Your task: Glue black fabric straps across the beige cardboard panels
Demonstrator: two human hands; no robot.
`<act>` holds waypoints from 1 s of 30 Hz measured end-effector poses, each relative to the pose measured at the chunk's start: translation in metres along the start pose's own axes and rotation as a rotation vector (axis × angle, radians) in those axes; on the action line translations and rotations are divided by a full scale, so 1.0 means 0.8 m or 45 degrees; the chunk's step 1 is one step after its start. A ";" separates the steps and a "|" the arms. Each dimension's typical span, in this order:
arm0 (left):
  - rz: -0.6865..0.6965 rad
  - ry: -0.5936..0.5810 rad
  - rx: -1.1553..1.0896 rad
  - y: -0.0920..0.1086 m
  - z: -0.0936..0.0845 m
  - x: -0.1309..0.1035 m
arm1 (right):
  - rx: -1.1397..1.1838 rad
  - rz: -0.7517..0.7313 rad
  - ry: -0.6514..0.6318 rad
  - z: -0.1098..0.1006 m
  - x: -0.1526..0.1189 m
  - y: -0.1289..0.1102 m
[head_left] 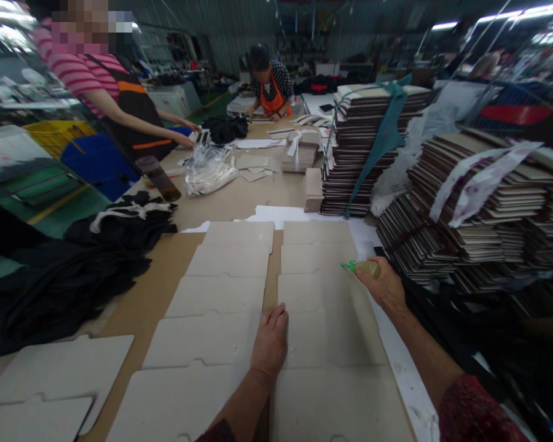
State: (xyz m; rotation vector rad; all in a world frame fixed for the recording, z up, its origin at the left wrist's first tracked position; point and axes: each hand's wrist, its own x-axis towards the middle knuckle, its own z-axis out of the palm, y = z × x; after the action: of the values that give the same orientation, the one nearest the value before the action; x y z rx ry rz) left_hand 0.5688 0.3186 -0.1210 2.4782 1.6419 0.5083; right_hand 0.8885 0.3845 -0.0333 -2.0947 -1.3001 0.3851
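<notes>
My right hand is closed around a small squeeze bottle of yellowish liquid, its green nozzle tip pointing left. It hovers over the right edge of a column of overlapping grey-beige cardboard sheets. My left hand rests at the left side of that column, its fingers bent together; I see nothing held in it. Beside it on the left lies a second column of overlapping cardboard sheets, with small notched tabs along the edges. White paper shows under the far ends.
More cardboard sheets lie at lower left, below black fabric. Tall stacks of boards and tied bundles stand on the right. Farther back are a plastic bag, a bottle and two people working.
</notes>
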 end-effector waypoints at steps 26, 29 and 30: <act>-0.015 -0.024 -0.035 0.000 -0.003 0.000 | -0.243 -0.094 -0.215 -0.017 0.028 -0.023; -0.019 -0.021 -0.032 0.001 -0.005 0.000 | -0.143 -0.066 -0.082 -0.009 0.027 -0.020; -0.020 -0.015 -0.033 0.001 -0.005 0.000 | -0.065 -0.036 -0.020 -0.007 0.027 -0.018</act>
State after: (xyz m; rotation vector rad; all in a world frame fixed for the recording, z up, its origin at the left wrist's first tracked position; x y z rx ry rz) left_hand 0.5681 0.3175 -0.1167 2.4438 1.6384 0.5093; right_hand 0.8918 0.4058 -0.0181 -2.1171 -1.3608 0.3604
